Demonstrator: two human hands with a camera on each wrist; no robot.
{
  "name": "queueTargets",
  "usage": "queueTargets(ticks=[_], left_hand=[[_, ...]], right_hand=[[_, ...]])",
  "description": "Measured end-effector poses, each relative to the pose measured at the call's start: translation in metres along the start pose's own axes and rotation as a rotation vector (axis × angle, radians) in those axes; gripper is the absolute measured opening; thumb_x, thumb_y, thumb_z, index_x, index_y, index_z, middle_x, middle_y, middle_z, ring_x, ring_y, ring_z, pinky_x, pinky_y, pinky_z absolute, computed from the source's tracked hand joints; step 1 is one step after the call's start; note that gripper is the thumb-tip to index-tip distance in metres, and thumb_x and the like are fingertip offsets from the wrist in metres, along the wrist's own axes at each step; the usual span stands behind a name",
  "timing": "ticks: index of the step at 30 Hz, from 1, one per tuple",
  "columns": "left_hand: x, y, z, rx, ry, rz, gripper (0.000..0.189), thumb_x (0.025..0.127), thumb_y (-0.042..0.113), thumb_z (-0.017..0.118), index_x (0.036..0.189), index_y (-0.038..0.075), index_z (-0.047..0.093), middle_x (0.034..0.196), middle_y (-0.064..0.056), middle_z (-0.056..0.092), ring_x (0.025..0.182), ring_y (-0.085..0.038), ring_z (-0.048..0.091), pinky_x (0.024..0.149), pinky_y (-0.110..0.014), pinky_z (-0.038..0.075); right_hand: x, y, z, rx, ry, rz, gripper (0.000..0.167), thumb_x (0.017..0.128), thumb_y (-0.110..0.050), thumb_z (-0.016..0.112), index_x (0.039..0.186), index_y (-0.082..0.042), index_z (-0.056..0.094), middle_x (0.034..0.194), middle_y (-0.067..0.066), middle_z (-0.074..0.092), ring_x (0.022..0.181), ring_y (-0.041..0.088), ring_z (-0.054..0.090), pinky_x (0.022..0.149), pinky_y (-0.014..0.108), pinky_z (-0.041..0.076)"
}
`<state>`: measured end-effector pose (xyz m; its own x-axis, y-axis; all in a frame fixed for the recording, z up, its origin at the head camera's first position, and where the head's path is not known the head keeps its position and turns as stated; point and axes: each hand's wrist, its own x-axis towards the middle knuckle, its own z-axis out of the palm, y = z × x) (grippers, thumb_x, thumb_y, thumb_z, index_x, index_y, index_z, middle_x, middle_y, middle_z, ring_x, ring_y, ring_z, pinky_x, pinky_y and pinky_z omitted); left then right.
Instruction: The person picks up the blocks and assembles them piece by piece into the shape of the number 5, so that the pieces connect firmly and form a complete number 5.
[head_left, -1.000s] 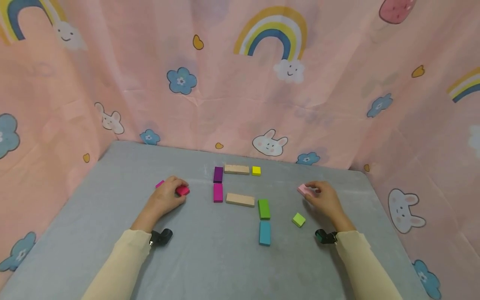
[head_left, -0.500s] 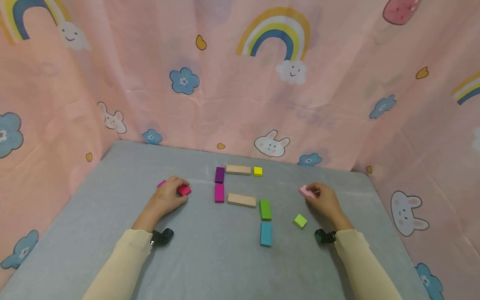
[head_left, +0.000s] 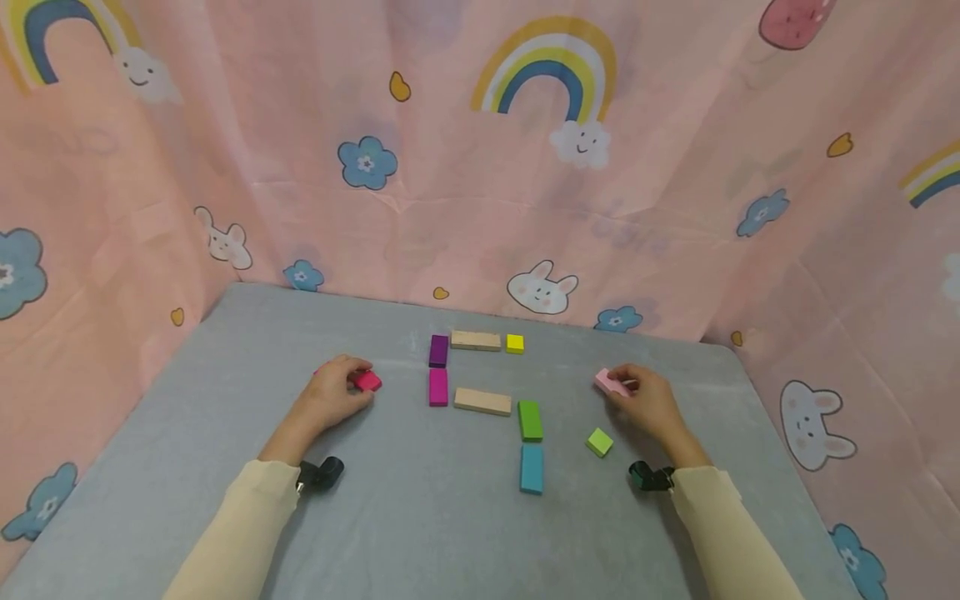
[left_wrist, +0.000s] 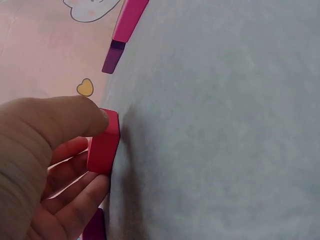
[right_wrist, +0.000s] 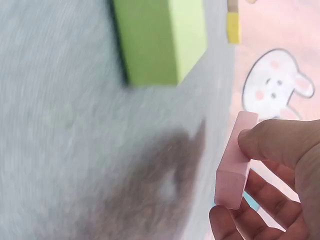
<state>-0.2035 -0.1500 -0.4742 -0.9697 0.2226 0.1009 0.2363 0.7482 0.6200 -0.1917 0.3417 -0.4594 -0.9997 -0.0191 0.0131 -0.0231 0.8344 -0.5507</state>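
Observation:
My left hand (head_left: 333, 392) pinches a red block (head_left: 367, 381) at the left of the table, the thumb on one face in the left wrist view. Behind that hand a magenta block (left_wrist: 95, 227) is mostly hidden. On the right side my right hand (head_left: 648, 402) holds a light pink block (right_wrist: 234, 165) between thumb and fingers; its shadow falls on the table beside it. Nearest to the right hand lies a lime green cube (head_left: 599, 442). Whether either held block touches the table I cannot tell.
Between the hands lie a purple block (head_left: 438, 351), a magenta block (head_left: 438, 387), two plain wooden planks (head_left: 482, 402), a yellow cube (head_left: 514, 344), a green block (head_left: 529, 421) and a blue block (head_left: 532, 469). A pink patterned curtain (head_left: 450, 208) borders the grey table (head_left: 420, 533).
My left hand has shifted very slightly, covering more of the block behind it. Both hands keep their hold, and the blocks lying on the table stay put.

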Motion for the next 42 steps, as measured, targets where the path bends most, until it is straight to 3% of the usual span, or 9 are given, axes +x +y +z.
queueTargets(ticks=[14, 24, 34, 42], left_hand=[[0.002, -0.005, -0.005, 0.019, 0.01, -0.002, 0.039, 0.079, 0.009, 0.07, 0.116, -0.003, 0.065, 0.109, -0.021, 0.064, 0.091, -0.027, 0.06, 0.082, -0.042, 0.053], [0.001, -0.006, -0.007, 0.026, 0.012, 0.002, 0.039, 0.079, 0.01, 0.071, 0.115, -0.002, 0.065, 0.106, -0.019, 0.065, 0.088, -0.025, 0.06, 0.079, -0.04, 0.052], [0.002, -0.005, 0.005, -0.014, -0.002, -0.004, 0.039, 0.079, 0.013, 0.072, 0.115, -0.001, 0.065, 0.107, -0.018, 0.065, 0.091, -0.025, 0.061, 0.081, -0.04, 0.053], [0.0, -0.002, 0.002, -0.015, 0.0, -0.023, 0.04, 0.079, 0.014, 0.072, 0.116, 0.0, 0.065, 0.107, -0.017, 0.066, 0.092, -0.027, 0.061, 0.082, -0.042, 0.053]], right_hand=[[-0.013, -0.038, 0.006, 0.044, 0.074, -0.163, 0.031, 0.083, -0.004, 0.07, 0.114, 0.0, 0.063, 0.115, 0.02, 0.063, 0.099, 0.035, 0.062, 0.083, 0.05, 0.055], [-0.023, -0.06, 0.011, 0.027, 0.078, -0.215, 0.032, 0.082, -0.005, 0.071, 0.113, -0.001, 0.064, 0.113, 0.018, 0.064, 0.097, 0.033, 0.062, 0.08, 0.047, 0.055], [-0.039, -0.076, 0.013, 0.016, 0.062, -0.245, 0.033, 0.079, -0.003, 0.074, 0.111, -0.003, 0.065, 0.11, 0.015, 0.065, 0.095, 0.029, 0.061, 0.078, 0.045, 0.056], [-0.044, -0.092, 0.018, -0.031, 0.06, -0.283, 0.035, 0.078, -0.005, 0.076, 0.111, -0.005, 0.065, 0.11, 0.012, 0.065, 0.095, 0.025, 0.06, 0.079, 0.042, 0.056]])
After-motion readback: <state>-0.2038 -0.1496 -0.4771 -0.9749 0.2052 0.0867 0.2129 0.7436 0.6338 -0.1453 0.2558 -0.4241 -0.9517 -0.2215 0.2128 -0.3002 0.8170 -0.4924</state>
